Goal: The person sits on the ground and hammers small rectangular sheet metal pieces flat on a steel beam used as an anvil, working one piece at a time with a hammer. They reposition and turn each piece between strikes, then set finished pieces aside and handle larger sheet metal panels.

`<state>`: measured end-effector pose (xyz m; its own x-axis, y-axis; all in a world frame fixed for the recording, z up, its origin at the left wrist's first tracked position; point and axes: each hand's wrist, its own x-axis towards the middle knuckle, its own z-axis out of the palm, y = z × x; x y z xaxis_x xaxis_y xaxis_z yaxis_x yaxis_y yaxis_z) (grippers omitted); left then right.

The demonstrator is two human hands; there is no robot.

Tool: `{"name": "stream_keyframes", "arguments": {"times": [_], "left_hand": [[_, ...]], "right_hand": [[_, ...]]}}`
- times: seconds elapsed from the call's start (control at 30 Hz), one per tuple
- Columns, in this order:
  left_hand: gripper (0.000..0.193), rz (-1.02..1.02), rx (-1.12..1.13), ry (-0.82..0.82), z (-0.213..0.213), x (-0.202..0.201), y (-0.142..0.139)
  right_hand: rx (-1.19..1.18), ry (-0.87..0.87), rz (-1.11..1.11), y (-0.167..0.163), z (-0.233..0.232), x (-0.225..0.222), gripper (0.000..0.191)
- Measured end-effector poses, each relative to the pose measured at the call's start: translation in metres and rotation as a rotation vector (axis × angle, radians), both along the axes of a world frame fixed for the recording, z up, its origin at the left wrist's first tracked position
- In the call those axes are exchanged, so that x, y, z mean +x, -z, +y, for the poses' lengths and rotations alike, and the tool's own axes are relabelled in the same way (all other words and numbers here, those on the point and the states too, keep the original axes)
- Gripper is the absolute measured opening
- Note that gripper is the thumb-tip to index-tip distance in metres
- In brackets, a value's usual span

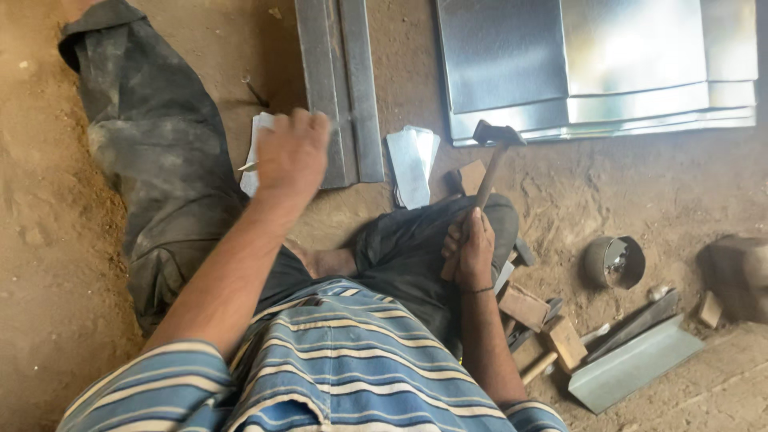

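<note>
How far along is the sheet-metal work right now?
Done: a stack of flat metal sheets lies ahead, with small cut pieces beside it. In hand: the right hand grips a hammer, raised; the left hand is on the folded metal strip. Left: that strip appears not yet struck; how much of it remains, I cannot tell.

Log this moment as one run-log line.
left hand: on small metal piece beside folded metal strip | right hand: grips hammer, head raised | seated on dirt floor
</note>
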<state>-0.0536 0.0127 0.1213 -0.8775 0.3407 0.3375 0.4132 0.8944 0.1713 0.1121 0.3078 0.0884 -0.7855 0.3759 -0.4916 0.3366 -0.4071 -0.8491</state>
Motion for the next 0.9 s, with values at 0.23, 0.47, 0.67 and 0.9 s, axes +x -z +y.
{"name": "stream_keyframes", "arguments": {"times": [0.23, 0.47, 0.67, 0.9], "left_hand": [[0.020, -0.184, 0.802, 0.111, 0.029, 0.001, -0.019], [0.012, -0.273, 1.017, 0.091, 0.011, 0.021, 0.011], [0.033, -0.596, 1.004, -0.151, -0.004, 0.011, 0.060], [0.070, -0.865, 0.709, -0.425, -0.007, -0.002, 0.073]], "right_hand": [[-0.031, -0.008, 0.057, 0.007, 0.005, 0.008, 0.032], [-0.028, -0.010, 0.029, 0.007, 0.006, 0.004, 0.033], [0.045, -0.029, 0.043, -0.006, -0.006, 0.005, 0.030], [0.053, -0.187, 0.074, -0.022, -0.068, 0.004, 0.025]]}}
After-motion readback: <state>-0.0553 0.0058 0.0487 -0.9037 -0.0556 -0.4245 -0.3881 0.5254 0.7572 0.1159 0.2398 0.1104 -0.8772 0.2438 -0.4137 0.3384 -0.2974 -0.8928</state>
